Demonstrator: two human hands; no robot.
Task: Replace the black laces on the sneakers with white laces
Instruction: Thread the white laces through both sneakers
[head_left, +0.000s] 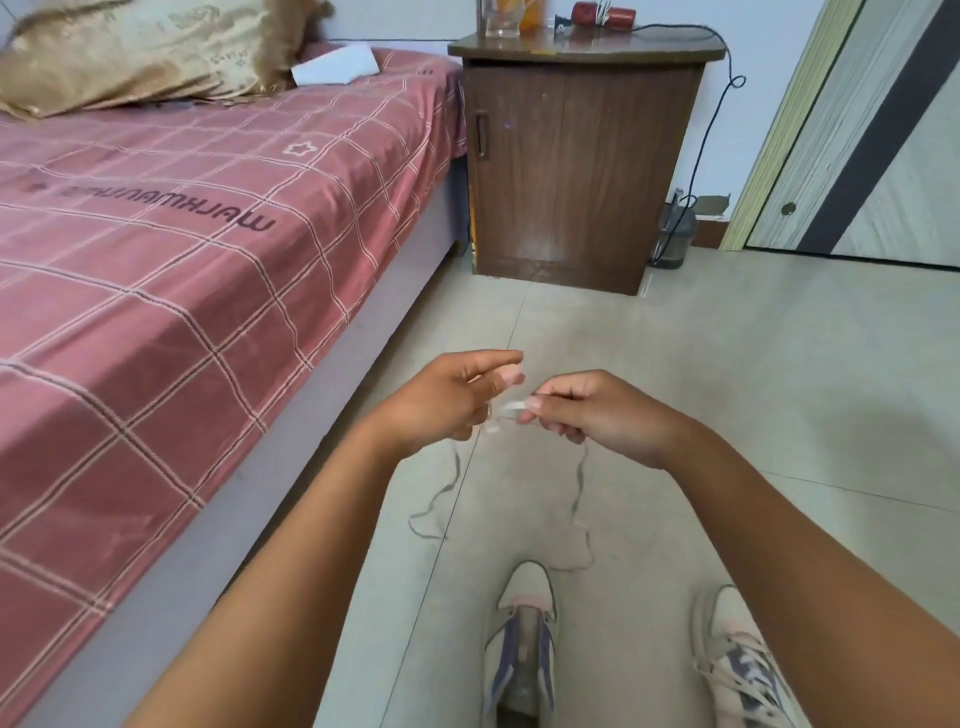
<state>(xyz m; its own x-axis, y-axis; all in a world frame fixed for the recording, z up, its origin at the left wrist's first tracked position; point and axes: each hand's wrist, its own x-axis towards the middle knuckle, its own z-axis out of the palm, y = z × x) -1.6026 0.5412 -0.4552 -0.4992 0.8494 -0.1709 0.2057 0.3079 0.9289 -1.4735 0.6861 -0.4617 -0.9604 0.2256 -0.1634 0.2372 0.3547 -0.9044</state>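
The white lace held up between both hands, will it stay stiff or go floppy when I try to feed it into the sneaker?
Probably floppy: the white lace sags in loose curls below the left hand and right hand. It looks thin and light, so likely to swing. The tip seems stiffer, though blurred.

Floor (727, 374): pale glossy tile. Bed (156, 249) at left: pink checked sheet, gold pillow (135, 52) at head. Dark wood bedside cabinet (571, 176) against white wall (769, 31). Black cable (711, 119) hangs beside cabinet. Door (883, 156) at right.
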